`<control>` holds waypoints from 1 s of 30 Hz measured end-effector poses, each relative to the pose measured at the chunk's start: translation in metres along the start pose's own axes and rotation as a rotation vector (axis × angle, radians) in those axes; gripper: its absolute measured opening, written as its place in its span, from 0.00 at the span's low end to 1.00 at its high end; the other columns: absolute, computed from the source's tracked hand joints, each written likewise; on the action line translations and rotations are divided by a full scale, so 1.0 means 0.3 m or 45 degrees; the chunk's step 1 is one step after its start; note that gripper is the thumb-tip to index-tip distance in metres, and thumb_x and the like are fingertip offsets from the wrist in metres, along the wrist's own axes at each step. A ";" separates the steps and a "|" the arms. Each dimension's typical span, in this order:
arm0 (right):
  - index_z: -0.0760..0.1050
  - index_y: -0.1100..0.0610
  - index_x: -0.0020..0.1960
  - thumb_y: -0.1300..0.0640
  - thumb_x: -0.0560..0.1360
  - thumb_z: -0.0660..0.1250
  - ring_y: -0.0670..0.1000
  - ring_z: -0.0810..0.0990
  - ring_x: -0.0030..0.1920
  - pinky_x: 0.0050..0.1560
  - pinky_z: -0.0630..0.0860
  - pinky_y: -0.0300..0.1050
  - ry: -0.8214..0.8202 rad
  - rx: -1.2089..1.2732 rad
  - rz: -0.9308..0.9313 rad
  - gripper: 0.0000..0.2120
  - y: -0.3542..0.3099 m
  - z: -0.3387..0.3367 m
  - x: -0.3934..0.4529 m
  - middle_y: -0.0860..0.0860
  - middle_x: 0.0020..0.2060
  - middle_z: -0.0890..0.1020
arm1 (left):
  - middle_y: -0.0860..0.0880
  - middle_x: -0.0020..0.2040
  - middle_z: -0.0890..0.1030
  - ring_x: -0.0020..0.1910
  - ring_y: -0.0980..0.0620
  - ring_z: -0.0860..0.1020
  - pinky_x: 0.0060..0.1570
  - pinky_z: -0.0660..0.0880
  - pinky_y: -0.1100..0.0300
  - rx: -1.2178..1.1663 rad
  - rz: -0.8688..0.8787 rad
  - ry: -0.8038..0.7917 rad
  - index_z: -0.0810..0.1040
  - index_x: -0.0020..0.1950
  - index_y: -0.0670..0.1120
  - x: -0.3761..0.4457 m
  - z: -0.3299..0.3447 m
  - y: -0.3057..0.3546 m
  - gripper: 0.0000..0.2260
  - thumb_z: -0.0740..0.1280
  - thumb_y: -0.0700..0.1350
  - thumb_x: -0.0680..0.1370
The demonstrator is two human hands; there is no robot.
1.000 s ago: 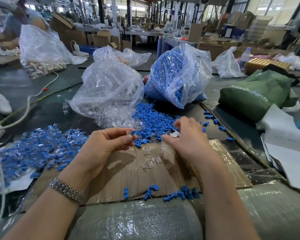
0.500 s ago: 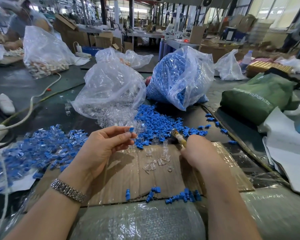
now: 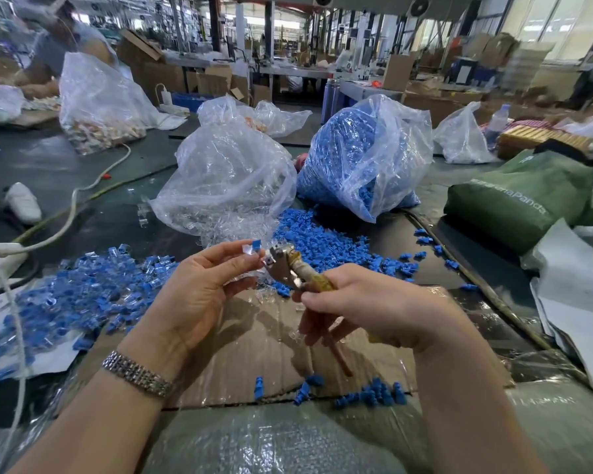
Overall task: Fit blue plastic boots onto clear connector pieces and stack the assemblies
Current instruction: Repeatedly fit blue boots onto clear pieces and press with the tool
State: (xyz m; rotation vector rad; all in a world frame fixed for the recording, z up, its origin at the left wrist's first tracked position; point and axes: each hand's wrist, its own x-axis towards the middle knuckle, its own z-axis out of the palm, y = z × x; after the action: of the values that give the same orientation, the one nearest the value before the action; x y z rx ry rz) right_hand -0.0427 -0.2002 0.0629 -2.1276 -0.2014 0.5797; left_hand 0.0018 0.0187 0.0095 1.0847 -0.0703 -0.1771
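My left hand (image 3: pixel 202 289) pinches a clear connector with a blue boot (image 3: pixel 252 248) between thumb and fingertips, held up above the cardboard sheet (image 3: pixel 254 343). My right hand (image 3: pixel 374 306) grips a pliers-like tool (image 3: pixel 295 268) with taped handles; its metal jaws sit right beside the connector. Loose blue boots (image 3: pixel 322 244) lie spilled behind the hands. A heap of finished blue-and-clear assemblies (image 3: pixel 83 292) lies at the left. A few clear connectors (image 3: pixel 267 292) lie on the cardboard under the hands.
A clear bag of connectors (image 3: pixel 226 186) and a bag of blue boots (image 3: pixel 367 155) stand behind. A green bag (image 3: pixel 521 196) lies right, white cables (image 3: pixel 72 213) left. Some blue boots (image 3: pixel 367 395) lie at the cardboard's near edge. Another person (image 3: pixel 59 39) works at far left.
My right hand picked up the tool from the cardboard and raised its jaws to the connector. My left hand lifted slightly with the connector and boot.
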 end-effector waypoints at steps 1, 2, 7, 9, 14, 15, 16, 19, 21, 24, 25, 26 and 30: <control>0.76 0.65 0.51 0.55 0.85 0.61 0.52 0.87 0.46 0.50 0.80 0.49 -0.016 0.003 -0.016 0.13 -0.007 0.012 0.002 0.56 0.45 0.88 | 0.43 0.50 0.87 0.46 0.50 0.86 0.40 0.82 0.61 0.021 0.011 -0.006 0.88 0.47 0.44 -0.001 0.002 -0.001 0.09 0.73 0.38 0.69; 0.76 0.63 0.50 0.55 0.85 0.61 0.50 0.87 0.45 0.47 0.80 0.46 -0.027 0.003 -0.027 0.12 -0.015 0.022 0.001 0.56 0.45 0.88 | 0.44 0.49 0.87 0.45 0.51 0.86 0.41 0.82 0.61 0.039 0.018 -0.011 0.89 0.46 0.46 -0.002 0.005 -0.003 0.08 0.74 0.39 0.68; 0.77 0.60 0.47 0.55 0.85 0.60 0.49 0.87 0.45 0.42 0.79 0.39 -0.019 -0.010 -0.050 0.12 -0.033 0.036 -0.016 0.57 0.47 0.87 | 0.42 0.50 0.87 0.46 0.49 0.85 0.46 0.83 0.59 0.083 0.006 -0.019 0.88 0.47 0.44 -0.006 0.008 -0.003 0.09 0.74 0.39 0.68; 0.77 0.59 0.48 0.54 0.85 0.60 0.52 0.87 0.49 0.49 0.81 0.46 -0.006 -0.060 -0.046 0.13 -0.035 0.035 -0.019 0.56 0.47 0.88 | 0.42 0.49 0.87 0.46 0.50 0.85 0.46 0.83 0.60 0.127 0.022 -0.026 0.88 0.46 0.44 -0.010 0.013 -0.001 0.09 0.73 0.38 0.68; 0.72 0.57 0.47 0.52 0.86 0.59 0.57 0.87 0.46 0.53 0.81 0.56 0.026 -0.101 -0.045 0.12 -0.036 0.045 -0.009 0.58 0.45 0.87 | 0.44 0.48 0.87 0.42 0.53 0.84 0.44 0.83 0.63 0.325 0.086 -0.002 0.89 0.46 0.48 -0.026 0.026 0.005 0.09 0.74 0.41 0.67; 0.70 0.57 0.47 0.51 0.86 0.59 0.57 0.87 0.42 0.51 0.82 0.57 0.037 -0.106 -0.050 0.12 -0.035 0.053 -0.005 0.58 0.43 0.86 | 0.43 0.48 0.87 0.41 0.53 0.84 0.44 0.83 0.63 0.350 0.091 0.009 0.89 0.46 0.49 -0.026 0.026 0.006 0.09 0.74 0.41 0.67; 0.69 0.57 0.48 0.51 0.86 0.58 0.55 0.86 0.38 0.47 0.82 0.55 0.050 -0.109 -0.055 0.12 -0.033 0.061 -0.001 0.58 0.41 0.85 | 0.43 0.49 0.87 0.42 0.52 0.84 0.44 0.83 0.63 0.365 0.092 0.015 0.89 0.47 0.49 -0.027 0.026 0.006 0.10 0.74 0.42 0.68; 0.67 0.57 0.46 0.51 0.86 0.58 0.49 0.80 0.29 0.32 0.78 0.41 0.097 -0.099 -0.078 0.13 -0.024 0.073 0.014 0.55 0.36 0.80 | 0.43 0.49 0.87 0.42 0.51 0.83 0.44 0.82 0.63 0.392 0.102 0.025 0.88 0.49 0.49 -0.029 0.021 0.003 0.10 0.74 0.42 0.69; 0.67 0.56 0.45 0.51 0.86 0.59 0.47 0.78 0.27 0.29 0.75 0.37 0.114 -0.118 -0.081 0.13 -0.018 0.072 0.020 0.53 0.34 0.79 | 0.44 0.48 0.87 0.41 0.51 0.83 0.42 0.82 0.64 0.436 0.124 0.029 0.88 0.50 0.50 -0.030 0.016 0.003 0.11 0.75 0.44 0.68; 0.68 0.56 0.46 0.51 0.86 0.59 0.48 0.79 0.29 0.30 0.75 0.38 0.104 -0.096 -0.092 0.12 -0.012 0.073 0.032 0.55 0.36 0.80 | 0.46 0.48 0.88 0.43 0.52 0.83 0.45 0.82 0.63 0.506 0.179 0.041 0.88 0.50 0.49 -0.023 0.013 0.002 0.12 0.75 0.46 0.68; 0.68 0.56 0.47 0.50 0.85 0.60 0.49 0.80 0.31 0.32 0.76 0.39 0.105 -0.090 -0.101 0.12 -0.013 0.073 0.035 0.57 0.37 0.82 | 0.46 0.48 0.88 0.44 0.53 0.83 0.46 0.82 0.62 0.540 0.224 0.057 0.88 0.50 0.49 -0.021 0.012 0.002 0.12 0.75 0.46 0.68; 0.69 0.57 0.47 0.50 0.85 0.60 0.50 0.82 0.33 0.34 0.77 0.42 0.110 -0.095 -0.106 0.12 -0.013 0.071 0.035 0.58 0.39 0.83 | 0.48 0.48 0.87 0.45 0.53 0.83 0.48 0.82 0.62 0.574 0.276 0.075 0.88 0.50 0.48 -0.019 0.011 0.001 0.11 0.75 0.46 0.69; 0.74 0.54 0.48 0.45 0.81 0.65 0.48 0.79 0.34 0.37 0.81 0.47 0.269 -0.279 -0.012 0.12 0.006 0.019 0.031 0.55 0.41 0.84 | 0.52 0.44 0.86 0.44 0.56 0.83 0.45 0.80 0.63 0.854 0.443 0.291 0.84 0.50 0.51 -0.005 -0.026 0.001 0.06 0.75 0.42 0.75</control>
State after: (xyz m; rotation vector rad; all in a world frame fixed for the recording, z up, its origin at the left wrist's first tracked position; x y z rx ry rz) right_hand -0.0374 -0.1937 0.0555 -2.3805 -0.1618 0.3356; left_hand 0.0014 0.0259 0.0060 1.7310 -0.1160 0.3079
